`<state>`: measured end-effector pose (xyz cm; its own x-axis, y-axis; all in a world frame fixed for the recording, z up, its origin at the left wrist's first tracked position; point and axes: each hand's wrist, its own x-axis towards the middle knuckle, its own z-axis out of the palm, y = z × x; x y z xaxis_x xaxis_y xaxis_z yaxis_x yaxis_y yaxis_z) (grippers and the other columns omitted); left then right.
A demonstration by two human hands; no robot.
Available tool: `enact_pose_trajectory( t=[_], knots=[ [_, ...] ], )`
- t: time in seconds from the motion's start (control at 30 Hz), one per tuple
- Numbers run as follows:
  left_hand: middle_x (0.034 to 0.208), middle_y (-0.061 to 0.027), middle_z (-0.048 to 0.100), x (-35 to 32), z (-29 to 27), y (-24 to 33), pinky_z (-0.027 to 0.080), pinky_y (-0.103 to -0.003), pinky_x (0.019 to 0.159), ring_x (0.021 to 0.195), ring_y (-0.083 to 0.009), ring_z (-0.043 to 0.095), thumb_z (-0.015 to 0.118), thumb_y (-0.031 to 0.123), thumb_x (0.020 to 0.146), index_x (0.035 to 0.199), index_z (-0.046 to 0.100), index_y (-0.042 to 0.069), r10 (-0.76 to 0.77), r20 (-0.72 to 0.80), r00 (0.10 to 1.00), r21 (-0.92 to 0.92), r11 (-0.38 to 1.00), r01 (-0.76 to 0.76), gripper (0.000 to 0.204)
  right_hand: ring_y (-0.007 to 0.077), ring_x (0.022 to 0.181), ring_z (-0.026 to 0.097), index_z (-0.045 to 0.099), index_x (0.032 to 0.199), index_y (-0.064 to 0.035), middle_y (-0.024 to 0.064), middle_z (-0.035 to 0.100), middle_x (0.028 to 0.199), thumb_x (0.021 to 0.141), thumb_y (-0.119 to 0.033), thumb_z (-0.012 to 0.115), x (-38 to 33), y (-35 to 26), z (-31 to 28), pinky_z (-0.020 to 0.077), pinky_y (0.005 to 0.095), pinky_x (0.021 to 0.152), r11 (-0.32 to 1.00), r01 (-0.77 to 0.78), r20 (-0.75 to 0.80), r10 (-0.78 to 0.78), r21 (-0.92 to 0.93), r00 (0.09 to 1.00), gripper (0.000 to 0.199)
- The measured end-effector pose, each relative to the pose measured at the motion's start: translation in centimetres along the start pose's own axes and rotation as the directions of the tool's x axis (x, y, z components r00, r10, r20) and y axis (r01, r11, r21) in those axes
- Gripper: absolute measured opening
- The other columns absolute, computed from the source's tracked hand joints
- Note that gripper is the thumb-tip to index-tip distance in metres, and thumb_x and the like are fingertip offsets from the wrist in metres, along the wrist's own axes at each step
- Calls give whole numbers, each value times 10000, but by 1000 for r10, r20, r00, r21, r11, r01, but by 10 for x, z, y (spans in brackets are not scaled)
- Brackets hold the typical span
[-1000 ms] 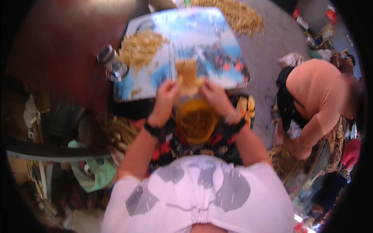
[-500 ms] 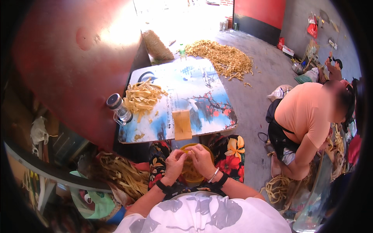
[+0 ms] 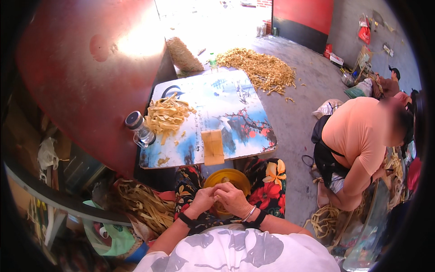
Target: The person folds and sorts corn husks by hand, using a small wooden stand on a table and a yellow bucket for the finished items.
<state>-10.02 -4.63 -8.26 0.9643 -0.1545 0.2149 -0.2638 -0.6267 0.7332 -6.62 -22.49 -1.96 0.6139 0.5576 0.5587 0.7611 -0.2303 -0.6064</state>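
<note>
On my feed, the left hand (image 3: 202, 199) and right hand (image 3: 231, 198) meet above the yellow bowl (image 3: 240, 176), fingers together; whether they grip anything, I can't tell. I'd work low over its rim.

Daylight pours through a wide opening (image 3: 208, 22), burning the top of the view white.
Glare whitens the red panel (image 3: 90, 81) at left; the lower left lies in shadow. The surface (image 3: 210, 95) shows crisp, blur covers a co-worker's head (image 3: 395, 121), and straight edges bow toward the black rim.
</note>
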Motion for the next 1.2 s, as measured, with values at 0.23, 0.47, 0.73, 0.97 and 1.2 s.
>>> enact_pose_trajectory(
  t=[0.23, 0.47, 0.73, 0.97, 1.2],
  knots=[
    [807, -122, 596, 18, -21, 60, 546, -353, 673, 744, -273, 659, 619, 57, 865, 1096, 675, 48, 152, 30, 988, 512, 847, -146, 238, 141, 580, 625, 622, 945, -28, 96, 677, 819, 1054, -219, 525, -24, 41, 26, 506, 306, 542, 520, -636, 165, 686, 570, 708, 240],
    [861, -120, 583, 21, -9, 61, 551, -358, 659, 765, -279, 666, 642, 63, 829, 971, 625, 60, 188, -109, 976, 501, 859, -110, 143, 208, 592, 659, 639, 1010, -29, 134, 691, 800, 1027, -267, 566, -24, 52, 41, 518, 340, 561, 482, -697, 139, 761, 531, 633, 249],
    [945, -182, 576, 20, -5, 50, 559, -405, 720, 831, -367, 656, 611, 37, 861, 1026, 640, 22, -30, -157, 987, 271, 960, 72, 168, 343, 815, 693, 646, 1094, -15, 191, 696, 909, 1011, -244, 572, -20, 38, 31, 537, 412, 702, 757, -561, 75, 572, 334, 817, 255],
    [994, -208, 574, 16, -8, 44, 529, -424, 794, 925, -381, 630, 591, 3, 862, 1190, 639, -9, -19, -202, 979, -20, 1000, 15, 332, 101, 910, 637, 631, 1199, -72, -4, 668, 1125, 1054, -260, 531, -23, 46, 31, 541, 263, 782, -131, -611, 566, 561, 781, 604, 258],
    [905, -182, 643, 13, -6, 52, 545, -415, 709, 813, -363, 671, 648, 50, 906, 999, 622, 8, -48, -411, 910, -71, 997, 20, 106, 79, 962, 625, 622, 1188, -98, -9, 651, 1125, 1064, -287, 509, -21, 45, 31, 529, 224, 761, -147, -543, 522, 562, 826, 641, 252]
  ],
)
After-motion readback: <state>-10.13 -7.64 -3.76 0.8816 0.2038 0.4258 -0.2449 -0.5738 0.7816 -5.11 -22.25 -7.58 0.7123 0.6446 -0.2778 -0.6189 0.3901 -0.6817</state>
